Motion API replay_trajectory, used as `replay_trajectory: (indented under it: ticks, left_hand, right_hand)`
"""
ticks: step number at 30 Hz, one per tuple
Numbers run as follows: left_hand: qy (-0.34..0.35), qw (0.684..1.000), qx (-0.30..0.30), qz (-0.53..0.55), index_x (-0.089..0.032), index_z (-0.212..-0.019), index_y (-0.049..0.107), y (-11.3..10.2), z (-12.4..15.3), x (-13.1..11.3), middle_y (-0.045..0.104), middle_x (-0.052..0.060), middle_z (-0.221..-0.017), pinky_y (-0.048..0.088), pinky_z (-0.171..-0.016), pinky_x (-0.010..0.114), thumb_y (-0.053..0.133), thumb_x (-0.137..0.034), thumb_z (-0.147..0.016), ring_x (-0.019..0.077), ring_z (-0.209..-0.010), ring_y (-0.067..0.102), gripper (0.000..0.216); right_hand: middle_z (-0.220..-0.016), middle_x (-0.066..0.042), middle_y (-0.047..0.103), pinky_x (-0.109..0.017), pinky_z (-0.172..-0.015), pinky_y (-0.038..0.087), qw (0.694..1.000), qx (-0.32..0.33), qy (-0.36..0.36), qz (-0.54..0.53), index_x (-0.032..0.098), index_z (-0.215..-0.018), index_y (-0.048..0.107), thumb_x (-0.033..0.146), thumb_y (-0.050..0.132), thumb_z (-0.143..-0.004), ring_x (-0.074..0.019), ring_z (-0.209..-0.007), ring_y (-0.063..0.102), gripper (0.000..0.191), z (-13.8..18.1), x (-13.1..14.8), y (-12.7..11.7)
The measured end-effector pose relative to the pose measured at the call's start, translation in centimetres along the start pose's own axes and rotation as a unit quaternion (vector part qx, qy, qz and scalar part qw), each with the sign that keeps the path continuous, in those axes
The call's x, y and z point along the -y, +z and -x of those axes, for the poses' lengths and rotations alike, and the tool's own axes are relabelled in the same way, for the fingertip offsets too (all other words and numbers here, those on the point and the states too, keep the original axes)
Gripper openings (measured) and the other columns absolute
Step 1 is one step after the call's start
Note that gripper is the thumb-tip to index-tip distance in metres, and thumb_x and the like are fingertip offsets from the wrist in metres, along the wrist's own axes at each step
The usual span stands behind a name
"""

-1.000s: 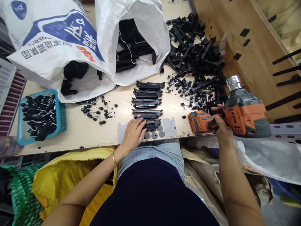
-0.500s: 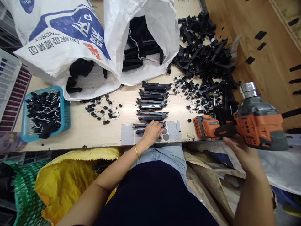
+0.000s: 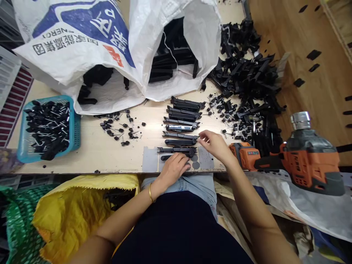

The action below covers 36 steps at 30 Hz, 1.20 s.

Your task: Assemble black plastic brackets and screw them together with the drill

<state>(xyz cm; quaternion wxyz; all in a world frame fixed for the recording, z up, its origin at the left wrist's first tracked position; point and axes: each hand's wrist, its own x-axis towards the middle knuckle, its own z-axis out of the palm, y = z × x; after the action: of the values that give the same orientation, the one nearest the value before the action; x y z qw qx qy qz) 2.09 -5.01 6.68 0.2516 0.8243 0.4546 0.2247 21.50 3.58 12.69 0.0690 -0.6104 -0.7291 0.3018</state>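
Several long, narrow black plastic parts lie in a column across the middle of the table. My left hand [image 3: 174, 168], a bracelet at its wrist, curls its fingers over the nearest black plastic part [image 3: 176, 150] at the table's front edge. Just above and to the right, the fingertips of my right hand [image 3: 213, 145] are closed at the right end of the black plastic strip [image 3: 180, 142] in the following row. The orange cordless impact wrench [image 3: 312, 157] lies at the right with its battery [image 3: 245, 155] on the table edge; neither hand touches it.
A blue basket [image 3: 75, 126] of black-headed screws stands at the left. White sacks [image 3: 110, 96] holding black parts lie at the back. Loose screws [image 3: 121, 130] and a heap of black parts [image 3: 247, 73] flank the column. A yellow sack [image 3: 82, 205] hangs below the edge.
My right hand has left the impact wrench's handle and moved left to the end of a black strip. My left hand stays at the nearest part. The view has shifted slightly.
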Motion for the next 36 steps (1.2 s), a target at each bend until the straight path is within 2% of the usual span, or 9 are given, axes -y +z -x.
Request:
replay_trajectory:
  ticks: [5, 7, 12, 15, 19, 24, 29, 33, 36]
  left_hand:
    - [-0.218, 0.94, 0.059, 0.258, -0.018, -0.094, 0.069, 0.4, 2.4, 0.3, 0.071, 0.008, -0.093, 0.053, -0.083, 0.036, 0.056, -0.031, -0.09, 0.0224, -0.087, 0.066, 0.019]
    - [-0.329, 0.844, 0.08, 0.417, -0.017, -0.097, 0.069, 0.5, 2.2, 0.7, 0.072, 0.008, -0.094, 0.054, -0.083, 0.034, 0.06, -0.038, -0.087, 0.0217, -0.085, 0.068, 0.025]
    - [-0.485, 0.497, 0.088, 0.714, -0.005, -0.106, 0.063, 0.3, 0.7, 1.5, 0.07, 0.02, -0.104, 0.053, -0.094, 0.036, 0.047, -0.058, -0.091, 0.023, -0.096, 0.069, 0.057]
    - [-0.519, 0.429, 0.062, 0.737, -0.001, -0.103, 0.062, 0.3, 0.1, 1.7, 0.07, 0.023, -0.103, 0.053, -0.095, 0.036, 0.041, -0.058, -0.093, 0.0237, -0.094, 0.07, 0.062]
    - [-0.53, 0.437, 0.066, 0.724, 0.0, -0.101, 0.063, 0.4, -0.2, 1.6, 0.07, 0.023, -0.101, 0.051, -0.098, 0.039, 0.037, -0.048, -0.096, 0.0243, -0.09, 0.071, 0.055]
    - [-0.524, 0.482, 0.027, 0.701, -0.005, -0.096, 0.061, 0.0, -1.0, 1.5, 0.072, 0.02, -0.09, 0.048, -0.102, 0.043, 0.048, -0.032, -0.091, 0.0249, -0.089, 0.071, 0.031]
    - [-0.484, 0.546, -0.078, 0.68, -0.011, -0.105, 0.061, -0.8, -2.6, 2.7, 0.071, 0.015, -0.1, 0.052, -0.096, 0.045, 0.053, -0.038, -0.09, 0.0248, -0.09, 0.07, 0.032]
    - [-0.481, 0.65, -0.138, 0.572, -0.014, -0.112, 0.059, -1.3, -2.9, 4.4, 0.067, 0.016, -0.115, 0.056, -0.088, 0.048, 0.048, -0.052, -0.091, 0.0298, -0.099, 0.067, 0.045]
    - [-0.452, 0.757, -0.177, 0.438, -0.014, -0.119, 0.058, -1.5, -3.1, 5.2, 0.059, 0.016, -0.13, 0.045, -0.104, 0.047, 0.041, -0.057, -0.093, 0.0315, -0.121, 0.056, 0.053]
  right_hand:
    - [-0.092, -0.007, 0.064, -0.026, -0.068, 0.042, 0.978, 0.145, -0.117, 0.096, 0.017, -0.09, 0.06, 0.024, 0.059, -0.086, -0.0168, -0.08, 0.059, 0.008, 0.4, 1.3, 2.6]
    - [-0.098, -0.008, 0.06, -0.025, -0.065, 0.041, 0.969, 0.158, -0.151, 0.12, 0.017, -0.092, 0.06, 0.021, 0.052, -0.09, -0.0147, -0.075, 0.057, 0.009, 1.4, 1.0, 3.6]
    - [-0.102, -0.009, 0.056, -0.024, -0.06, 0.041, 0.957, 0.172, -0.187, 0.14, 0.016, -0.098, 0.057, 0.014, 0.046, -0.09, -0.0141, -0.073, 0.057, 0.014, 2.2, 0.4, 4.4]
    - [-0.099, -0.01, 0.058, -0.025, -0.059, 0.041, 0.945, 0.205, -0.198, 0.159, 0.015, -0.094, 0.058, 0.011, 0.046, -0.089, -0.015, -0.073, 0.058, 0.013, 1.6, 0.9, 3.5]
    - [-0.092, -0.006, 0.064, -0.026, -0.068, 0.046, 0.943, 0.245, -0.21, 0.086, 0.017, -0.09, 0.063, 0.021, 0.052, -0.089, -0.0158, -0.077, 0.061, 0.012, -2.7, 1.9, 0.6]
    - [-0.111, -0.016, 0.065, -0.038, -0.089, 0.045, 0.988, -0.041, -0.095, 0.113, 0.013, -0.109, 0.064, 0.033, 0.051, -0.09, -0.0267, -0.104, 0.059, 0.031, -15.3, 1.5, -2.5]
    - [-0.095, -0.012, 0.069, -0.035, -0.08, 0.048, 0.99, 0.127, 0.043, 0.035, 0.012, -0.101, 0.068, 0.056, 0.072, -0.068, -0.0253, -0.088, 0.063, 0.055, -22.1, -0.4, -2.3]
    - [-0.076, -0.006, 0.066, -0.032, -0.069, 0.049, 0.938, 0.238, 0.101, -0.229, 0.014, -0.083, 0.066, 0.058, 0.078, -0.058, -0.0195, -0.072, 0.06, 0.052, -19.7, -0.6, -1.4]
    - [-0.075, 0.0, 0.062, -0.028, -0.071, 0.048, 0.925, 0.226, 0.044, -0.303, 0.016, -0.08, 0.063, 0.049, 0.081, -0.056, -0.0153, -0.073, 0.057, 0.045, -17.2, -0.3, -0.4]
